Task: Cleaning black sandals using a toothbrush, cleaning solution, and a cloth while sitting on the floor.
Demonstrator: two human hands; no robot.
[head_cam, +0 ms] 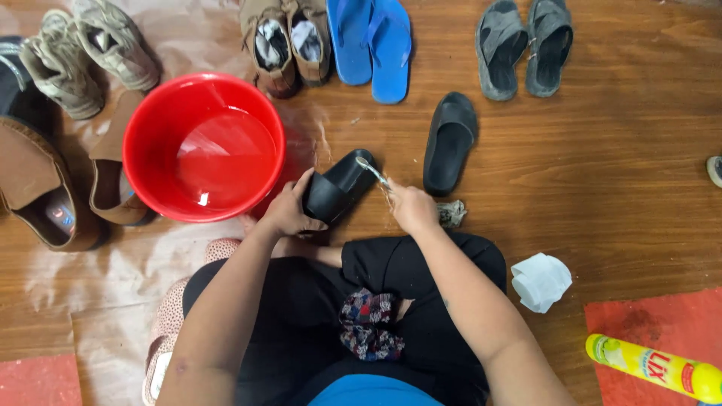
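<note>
I sit on a wooden floor. My left hand point(289, 210) grips a black slide sandal point(342, 184), tilted up off the floor beside a red basin point(150, 131) of water. My right hand point(410, 207) holds a small brush point(374, 173) with a pale handle, its head against the sandal's strap. The matching black slide sandal point(449, 143) lies flat on the floor just right of my hands. A crumpled grey rag point(451, 214) sits by my right wrist.
Shoes line the far side: beige sneakers point(83, 49), brown shoes point(286, 41), blue flip-flops point(372, 41), grey sandals point(523, 45). Brown loafers point(45, 188) lie left of the basin. A white cloth point(540, 280) and a yellow bottle point(654, 367) lie at the right.
</note>
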